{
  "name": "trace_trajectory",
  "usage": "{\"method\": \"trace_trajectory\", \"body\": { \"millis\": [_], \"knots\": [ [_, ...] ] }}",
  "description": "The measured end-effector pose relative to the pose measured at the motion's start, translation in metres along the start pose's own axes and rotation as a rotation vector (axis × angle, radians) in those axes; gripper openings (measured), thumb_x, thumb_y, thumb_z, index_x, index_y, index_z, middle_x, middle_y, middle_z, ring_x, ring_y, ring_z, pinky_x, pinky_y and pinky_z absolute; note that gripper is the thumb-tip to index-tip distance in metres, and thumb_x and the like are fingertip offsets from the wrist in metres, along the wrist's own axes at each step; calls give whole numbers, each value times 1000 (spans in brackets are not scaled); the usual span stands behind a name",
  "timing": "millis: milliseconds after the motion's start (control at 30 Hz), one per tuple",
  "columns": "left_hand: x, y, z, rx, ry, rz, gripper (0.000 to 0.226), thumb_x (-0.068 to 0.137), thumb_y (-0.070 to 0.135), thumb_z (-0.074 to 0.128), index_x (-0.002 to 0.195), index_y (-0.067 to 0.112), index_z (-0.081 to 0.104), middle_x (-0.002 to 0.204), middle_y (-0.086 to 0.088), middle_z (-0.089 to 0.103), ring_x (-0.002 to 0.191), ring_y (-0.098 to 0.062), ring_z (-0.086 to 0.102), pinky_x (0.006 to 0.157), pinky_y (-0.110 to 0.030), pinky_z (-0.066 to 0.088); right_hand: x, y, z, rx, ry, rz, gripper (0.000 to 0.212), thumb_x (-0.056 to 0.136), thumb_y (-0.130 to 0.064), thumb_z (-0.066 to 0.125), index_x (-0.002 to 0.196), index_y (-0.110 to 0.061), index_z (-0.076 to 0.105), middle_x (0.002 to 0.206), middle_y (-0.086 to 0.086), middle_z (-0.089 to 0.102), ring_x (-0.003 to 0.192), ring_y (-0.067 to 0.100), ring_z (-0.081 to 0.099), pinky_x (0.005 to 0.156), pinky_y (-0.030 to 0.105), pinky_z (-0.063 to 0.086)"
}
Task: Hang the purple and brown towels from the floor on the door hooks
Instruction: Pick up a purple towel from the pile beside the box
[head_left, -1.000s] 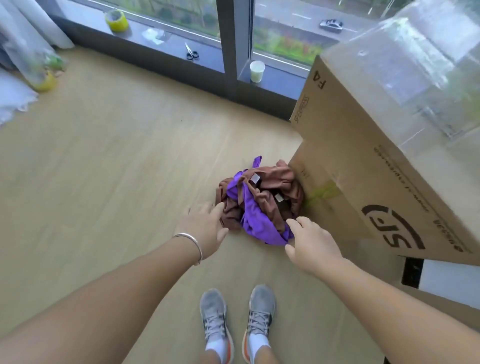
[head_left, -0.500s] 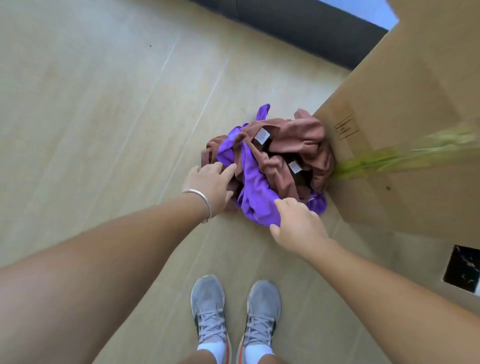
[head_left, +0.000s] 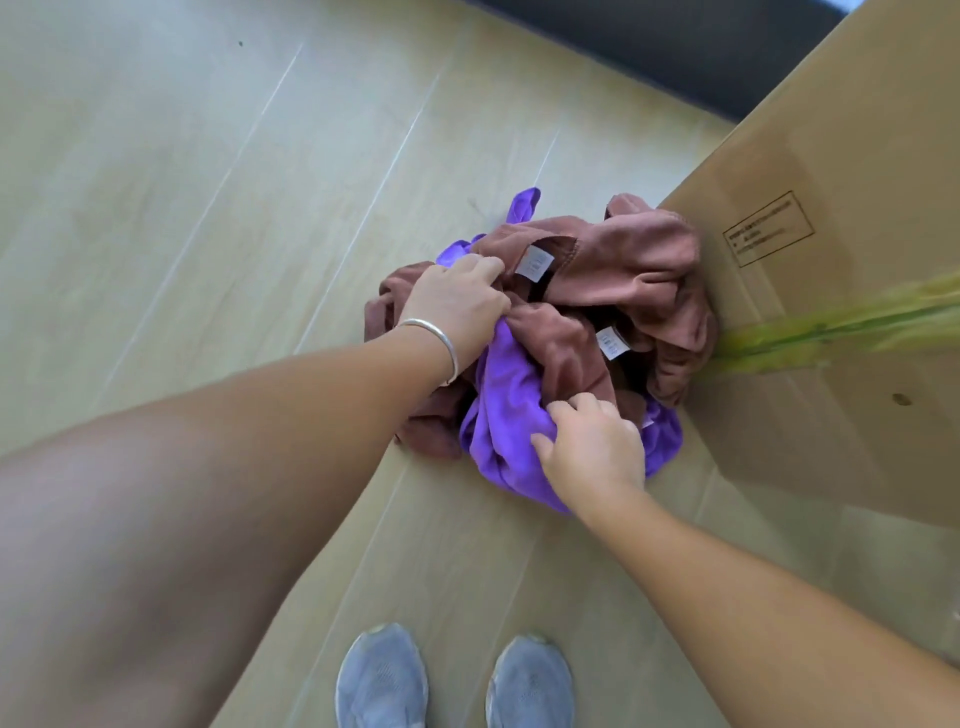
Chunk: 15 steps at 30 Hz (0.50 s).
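Observation:
A crumpled heap of towels lies on the wooden floor against a cardboard box. The brown towel (head_left: 639, 260), with white labels, tangles with the purple towel (head_left: 506, 410), which shows at the heap's front and back. My left hand (head_left: 457, 306), a silver bangle on its wrist, grips the cloth at the heap's left, its fingers curled into the brown and purple folds. My right hand (head_left: 595, 441) grips the purple towel at the front right, fingers curled into it. No door hooks are in view.
A large cardboard box (head_left: 831, 249) with a strip of yellow-green tape stands right of the heap, touching it. My two grey shoes (head_left: 382, 675) stand at the bottom. A dark window base (head_left: 675, 47) runs along the top. Bare wooden floor (head_left: 208, 182) spreads to the left.
I have bent closer to the heap. Both hands moved forward from its near edge onto the towels and their fingers have curled into the cloth.

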<state>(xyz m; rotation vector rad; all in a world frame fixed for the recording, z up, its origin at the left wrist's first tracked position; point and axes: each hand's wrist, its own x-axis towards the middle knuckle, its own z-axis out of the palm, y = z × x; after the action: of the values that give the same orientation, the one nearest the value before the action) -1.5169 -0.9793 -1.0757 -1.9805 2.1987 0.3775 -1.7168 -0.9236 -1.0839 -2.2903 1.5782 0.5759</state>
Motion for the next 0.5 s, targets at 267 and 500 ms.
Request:
{"method": "trace_trajectory", "body": {
  "millis": [267,500],
  "knots": [
    [-96,-43,-55,-178,23,-49,31,98,37,45,118,28,67,140,6,50,139,-16,32,107,-36,30,-53,-2,-69,15,5,-34,28,99,-29,40,92,-20,65,100,-3,61,96,25,53,75,36,41],
    [-229,-103,-157,-217,213,-213,19,91,24,63,101,14,76,124,-6,65,124,-25,54,96,-39,44,-96,-78,-199,57,132,-259,24,95,-25,49,85,-13,68,92,1,63,91,29,54,72,39,41]
  ]
}}
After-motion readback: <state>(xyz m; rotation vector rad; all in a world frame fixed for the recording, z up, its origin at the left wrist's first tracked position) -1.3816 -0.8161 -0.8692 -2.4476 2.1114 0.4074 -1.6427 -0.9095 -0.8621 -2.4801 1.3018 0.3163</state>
